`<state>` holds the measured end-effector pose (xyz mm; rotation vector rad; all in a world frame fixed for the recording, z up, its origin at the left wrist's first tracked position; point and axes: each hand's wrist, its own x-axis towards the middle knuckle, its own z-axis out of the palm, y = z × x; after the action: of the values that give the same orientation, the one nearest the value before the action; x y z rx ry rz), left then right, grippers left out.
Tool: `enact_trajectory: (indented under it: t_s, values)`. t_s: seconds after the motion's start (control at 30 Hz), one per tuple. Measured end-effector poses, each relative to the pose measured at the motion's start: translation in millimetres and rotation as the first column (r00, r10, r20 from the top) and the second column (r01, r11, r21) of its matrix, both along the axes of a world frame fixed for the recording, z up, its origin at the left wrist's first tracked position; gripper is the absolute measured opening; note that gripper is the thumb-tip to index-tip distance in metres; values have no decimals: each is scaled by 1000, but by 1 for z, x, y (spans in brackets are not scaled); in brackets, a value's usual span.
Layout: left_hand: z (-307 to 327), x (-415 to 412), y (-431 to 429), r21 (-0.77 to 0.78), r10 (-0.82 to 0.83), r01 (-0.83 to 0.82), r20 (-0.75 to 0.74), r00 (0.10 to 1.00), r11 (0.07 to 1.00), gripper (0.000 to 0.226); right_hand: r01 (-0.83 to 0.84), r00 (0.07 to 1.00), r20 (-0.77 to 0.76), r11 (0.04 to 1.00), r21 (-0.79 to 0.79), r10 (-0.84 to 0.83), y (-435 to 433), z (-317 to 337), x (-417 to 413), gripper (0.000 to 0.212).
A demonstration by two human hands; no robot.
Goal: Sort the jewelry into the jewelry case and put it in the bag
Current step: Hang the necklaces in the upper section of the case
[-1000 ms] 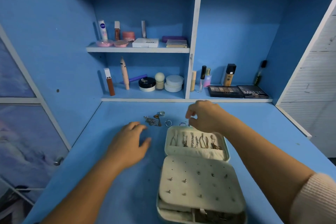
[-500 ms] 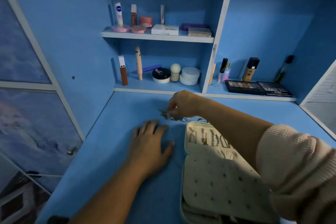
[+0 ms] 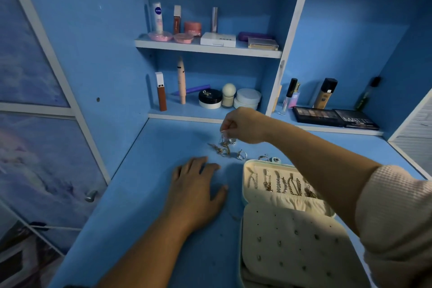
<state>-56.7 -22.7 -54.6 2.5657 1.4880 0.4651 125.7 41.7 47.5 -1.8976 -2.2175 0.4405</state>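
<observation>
An open cream jewelry case (image 3: 287, 224) lies on the blue desk at the lower right. Several chains hang in its raised lid and small studs dot its padded panel. A small pile of loose rings and jewelry (image 3: 225, 148) lies on the desk just beyond the case. My right hand (image 3: 243, 127) hovers above that pile and pinches a small piece of jewelry that dangles from its fingertips. My left hand (image 3: 198, 184) rests flat on the desk, fingers spread, left of the case. No bag is in view.
Shelves behind the desk hold cosmetics: tubes and compacts on the upper shelf (image 3: 208, 48), jars and lip products below, eyeshadow palettes (image 3: 334, 118) at the right. A blue side wall and a cabinet door with a knob (image 3: 91, 195) stand at the left.
My right hand moved left from the case lid to the loose pile and lifted a small piece. My left hand flattened onto the desk. The camera swung left.
</observation>
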Motion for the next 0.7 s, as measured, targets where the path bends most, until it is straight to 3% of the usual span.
enact_trajectory:
  t_s: [0.17, 0.33, 0.43, 0.53, 0.63, 0.7]
  values:
    - [1, 0, 0, -16, -2, 2, -2, 1000, 1000, 85, 96, 973, -215, 995, 22, -89, -11, 25, 9, 16]
    - [3, 0, -2, -18, -27, 27, 29, 999, 999, 81, 165, 820, -544, 983, -76, -180, -28, 52, 9, 12]
    - [10, 5, -1, -48, 14, -1, 257, 966, 999, 68, 164, 797, -583, 986, -36, -154, -37, 67, 8, 8]
    - [34, 17, 1, -72, 62, -28, 540, 840, 997, 52, 141, 812, -573, 990, 7, -112, -48, 82, 7, 5]
    - [68, 33, 3, -170, 46, 88, 655, 754, 982, 45, 130, 799, -598, 989, 65, -65, -62, 92, 8, 3]
    - [83, 45, 5, -197, 9, 160, 656, 755, 967, 27, 133, 781, -623, 986, 103, -40, -69, 97, 9, 4]
